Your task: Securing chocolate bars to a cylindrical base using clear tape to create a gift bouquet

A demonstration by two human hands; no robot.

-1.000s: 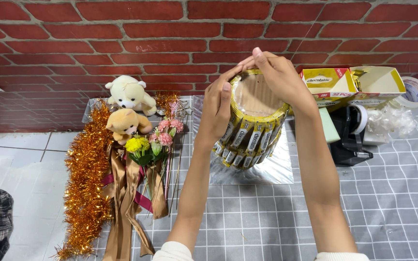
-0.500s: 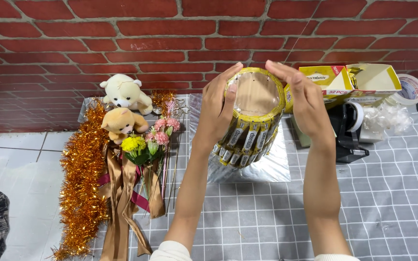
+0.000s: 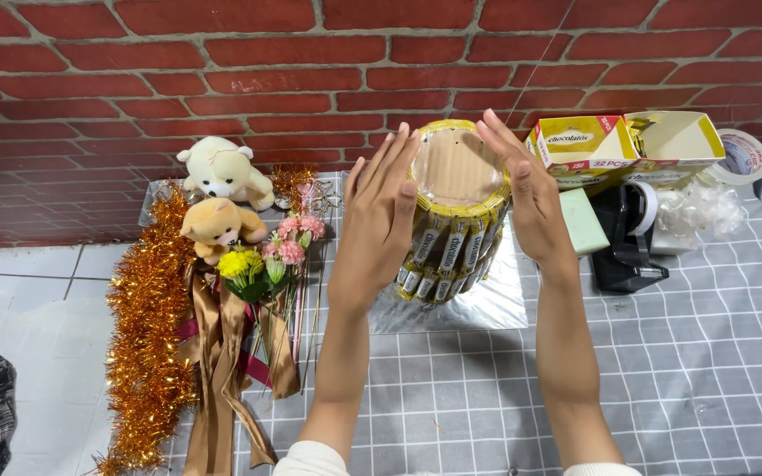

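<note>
Both palms pressed flat against a round drum (image 3: 456, 220) wrapped in yellow candy sticks, dead centre of the frame, upper half. Left hand (image 3: 379, 220) on the left side of it, fingers straight and together, pointing up toward the brick wall (image 3: 310, 70). Right hand (image 3: 526, 198) mirrored on the right side, fingers also together and flat on the wrappers, thumb tucked against the side. Bare cardboard top of the drum facing the camera, tilted a bit. Under it a shiny silver sheet (image 3: 487, 304) on the grey checked cloth (image 3: 663, 388).

Left of centre: white teddy (image 3: 220, 169), tan teddy (image 3: 216, 226), little bunch of pink and yellow fake flowers (image 3: 266, 260), gold tinsel (image 3: 147, 326), bronze ribbon (image 3: 218, 370).

Upper right: open yellow candy box (image 3: 623, 145), black tape dispenser (image 3: 623, 238), roll of tape (image 3: 743, 157) near the edge.
</note>
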